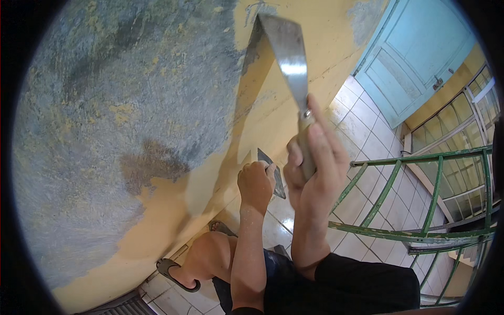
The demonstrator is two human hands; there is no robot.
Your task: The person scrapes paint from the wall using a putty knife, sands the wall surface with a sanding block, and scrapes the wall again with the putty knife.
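My right hand [319,165] grips the pale handle of a putty knife [289,55], its wide steel blade pointing up in the picture. The blade's left corner is close to the wall, where its shadow meets it; I cannot tell whether they touch. Lower and to the left, my left hand [255,187] is closed around a second tool with a dark flat metal blade [278,179], whose handle is hidden by the fingers. Beside both hands rises a yellow painted wall [204,179] with a large rough grey patch [169,98] flecked with yellow.
A green-painted metal ladder [393,232] lies across the view at right, close to my right arm. Beyond stand a light-blue door [417,51] and glazed metal-framed panels [456,145]. My sandaled foot [183,275] rests on white floor tiles [366,122] near the wall's base.
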